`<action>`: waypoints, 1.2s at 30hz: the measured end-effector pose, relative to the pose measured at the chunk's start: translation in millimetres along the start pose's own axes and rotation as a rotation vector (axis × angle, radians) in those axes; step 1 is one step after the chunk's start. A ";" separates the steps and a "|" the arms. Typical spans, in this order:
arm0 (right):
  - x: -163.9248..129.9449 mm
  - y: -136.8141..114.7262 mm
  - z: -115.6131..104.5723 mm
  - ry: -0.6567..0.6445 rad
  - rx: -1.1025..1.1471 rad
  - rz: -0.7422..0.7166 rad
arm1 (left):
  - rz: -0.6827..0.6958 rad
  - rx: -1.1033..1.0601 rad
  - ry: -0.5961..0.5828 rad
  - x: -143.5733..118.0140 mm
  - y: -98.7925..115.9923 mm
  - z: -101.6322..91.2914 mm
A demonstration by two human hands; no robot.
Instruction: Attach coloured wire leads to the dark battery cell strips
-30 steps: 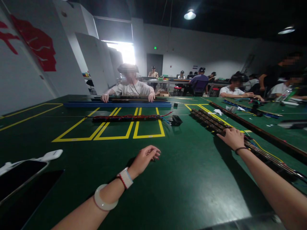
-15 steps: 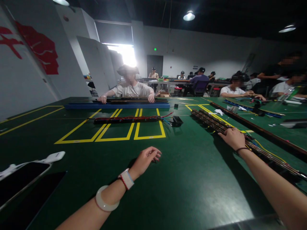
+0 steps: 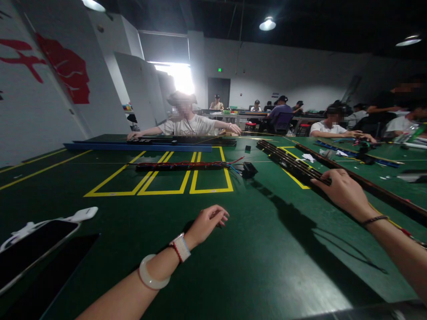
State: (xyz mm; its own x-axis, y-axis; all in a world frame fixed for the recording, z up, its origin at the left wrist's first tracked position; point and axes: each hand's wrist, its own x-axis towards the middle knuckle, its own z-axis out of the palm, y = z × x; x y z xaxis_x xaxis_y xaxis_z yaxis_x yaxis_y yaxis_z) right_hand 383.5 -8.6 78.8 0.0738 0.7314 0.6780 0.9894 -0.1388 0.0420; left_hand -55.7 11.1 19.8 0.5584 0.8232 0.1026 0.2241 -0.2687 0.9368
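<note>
On the right, my right hand (image 3: 345, 191) is closed around a long dark bar with copper-coloured lengthwise strips (image 3: 287, 158). Its shadow falls on the table well to the left, so the bar appears raised off the surface. The end nearer me is partly hidden behind my hand and wrist. My left hand (image 3: 207, 222) hovers or rests over the green table with loosely bent fingers, holding nothing. Ahead of it lies a dark strip with red wires (image 3: 182, 166). Red and blue wire ends run from that strip towards a small black block (image 3: 249, 170).
Yellow tape outlines (image 3: 165, 193) mark the green table (image 3: 233, 275). A phone (image 3: 36, 249) and white cable lie at left. Another long brown bar (image 3: 376, 186) lies at right. Across the table, a person (image 3: 187, 122) touches dark bars beside a blue channel (image 3: 140, 146).
My right hand has moved right and lifted the bar, whose shadow has separated from it. My left hand has barely moved. The person opposite has spread their arms, and the blue channel has shifted left.
</note>
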 end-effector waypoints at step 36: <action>6.7 -283.4 38.7 -0.485 0.902 -0.484 | 0.950 1.011 -0.138 -13.8 -0.3 16.0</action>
State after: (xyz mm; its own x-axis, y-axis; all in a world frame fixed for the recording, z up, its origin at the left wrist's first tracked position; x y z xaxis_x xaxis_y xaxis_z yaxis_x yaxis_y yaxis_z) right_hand 108.5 61.5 43.1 -0.4948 0.7865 0.3697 0.6416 0.6175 -0.4551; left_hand -50.7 -8.2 12.7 0.8802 0.0849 0.4669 0.1596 -0.9795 -0.1228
